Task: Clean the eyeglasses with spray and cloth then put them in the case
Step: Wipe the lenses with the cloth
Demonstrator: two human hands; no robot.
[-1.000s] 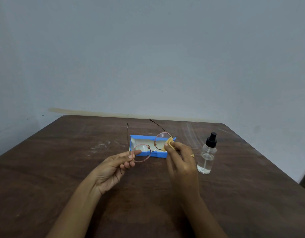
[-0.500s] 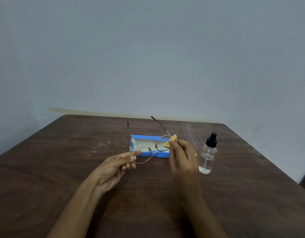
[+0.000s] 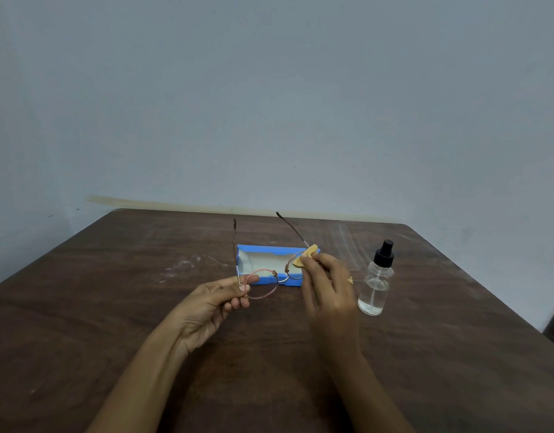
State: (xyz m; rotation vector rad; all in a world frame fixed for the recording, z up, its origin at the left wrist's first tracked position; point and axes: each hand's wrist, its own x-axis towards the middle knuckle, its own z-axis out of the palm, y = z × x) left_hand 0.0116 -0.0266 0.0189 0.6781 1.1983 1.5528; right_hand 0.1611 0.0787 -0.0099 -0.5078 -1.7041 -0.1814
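Thin pink-rimmed eyeglasses hang above the table with both temples unfolded and pointing away from me. My left hand pinches the left rim at its hinge. My right hand presses a small folded yellow cloth against the right lens, which is partly hidden by the cloth and fingers. Behind the glasses lies the open blue case with a white lining. A clear spray bottle with a black cap stands upright just right of my right hand.
A dark brown wooden table carries everything; its far edge meets a plain grey wall. Pale smudges mark the wood left of the case. The table's right edge runs diagonally past the bottle.
The glasses tilted slightly, the right temple rising. My right hand with the cloth shifted a little up and right on the right lens. My left hand stayed put.
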